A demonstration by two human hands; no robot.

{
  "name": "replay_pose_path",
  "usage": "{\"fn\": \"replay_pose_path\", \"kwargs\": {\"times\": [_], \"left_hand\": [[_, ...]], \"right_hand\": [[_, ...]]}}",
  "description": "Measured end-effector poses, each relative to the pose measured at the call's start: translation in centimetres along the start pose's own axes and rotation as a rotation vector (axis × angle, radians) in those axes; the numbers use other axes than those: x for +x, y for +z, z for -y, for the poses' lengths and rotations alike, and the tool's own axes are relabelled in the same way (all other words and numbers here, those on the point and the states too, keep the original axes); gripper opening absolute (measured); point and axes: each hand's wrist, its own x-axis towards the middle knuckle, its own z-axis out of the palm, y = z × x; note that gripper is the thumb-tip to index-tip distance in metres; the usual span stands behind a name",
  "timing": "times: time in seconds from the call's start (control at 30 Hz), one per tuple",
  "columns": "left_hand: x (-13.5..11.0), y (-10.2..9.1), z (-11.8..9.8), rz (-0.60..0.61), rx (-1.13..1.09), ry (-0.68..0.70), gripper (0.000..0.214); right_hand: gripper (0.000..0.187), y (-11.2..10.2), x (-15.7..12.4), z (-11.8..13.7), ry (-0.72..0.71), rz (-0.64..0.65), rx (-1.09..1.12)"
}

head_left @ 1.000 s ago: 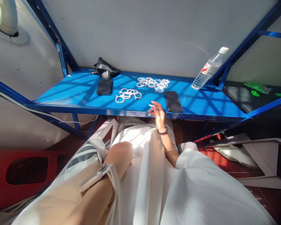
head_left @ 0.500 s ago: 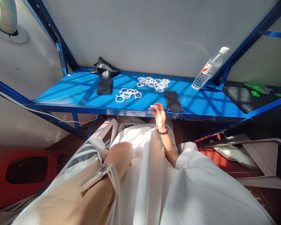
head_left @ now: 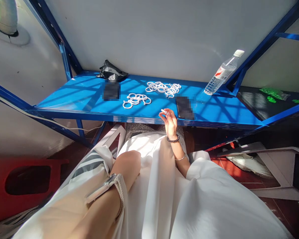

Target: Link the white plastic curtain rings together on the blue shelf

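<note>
Two heaps of white plastic rings are laid out on the blue worktop (head_left: 69, 96). The nearer heap (head_left: 136, 99) is spread close to the front edge, and the farther heap (head_left: 163, 88) is set behind it and a little to the right, with bare worktop between them. The right hand (head_left: 169, 123) is held up at the front edge of the worktop, and a small white piece (head_left: 163, 112) is pinched between the tips of its thumb and fingers (head_left: 167, 116). The piece is held just above the edge, near the nearer heap but clear of it; whether it is a whole ring cannot be told. A dark bead bracelet (head_left: 173, 139) is worn on that wrist. The left hand (head_left: 128, 164) is rested on the white cloth of the lap with its fingers curled out of sight, so it cannot be told whether they are together or apart. A watch (head_left: 102, 189) is strapped on its wrist. Just right of the right hand a dark flat thing (head_left: 185, 108), blurred out, is laid on the worktop. Another blurred dark thing (head_left: 111, 91) is placed left of the nearer heap, with a crumpled black bag (head_left: 111, 71) behind it. A clear water bottle (head_left: 223, 73) is leaned against the blue frame at the right end.
</note>
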Motion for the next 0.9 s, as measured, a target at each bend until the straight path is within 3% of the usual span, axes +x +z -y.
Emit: {"fn": "replay_pose_path", "kwargs": {"times": [0.13,0.43,0.9], "left_hand": [[0.25,0.15,0.12,-0.072,0.134,0.032,0.024],[0.40,0.54,0.37,-0.133,0.095,0.026,0.023],[0.65,0.94,0.96,-0.132,0.147,0.080,0.019]], "right_hand": [[0.040,0.16,-0.09,0.27,0.029,-0.039,0.042],[0.038,-0.01,-0.06,0.08,0.042,-0.039,0.126],[0.033,-0.05,0.00,0.19,0.074,-0.072,0.199]]}}
